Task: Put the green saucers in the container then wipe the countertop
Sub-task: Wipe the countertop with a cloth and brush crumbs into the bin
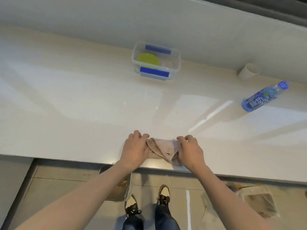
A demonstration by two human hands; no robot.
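Observation:
Green saucers (147, 60) lie stacked inside a clear plastic container (176, 63) with blue clips, standing at the back of the pale countertop (83, 100) near the wall. A pinkish-beige cloth (163, 147) lies folded near the counter's front edge. My left hand (135, 149) grips its left end and my right hand (191, 151) grips its right end, both resting on the counter.
A blue drink bottle (264, 97) lies tilted at the right of the counter. A white cup (247, 71) stands against the back wall. Below the counter edge are my shoes (147, 201), a floor tray (119, 188) and plastic sheeting (259, 200).

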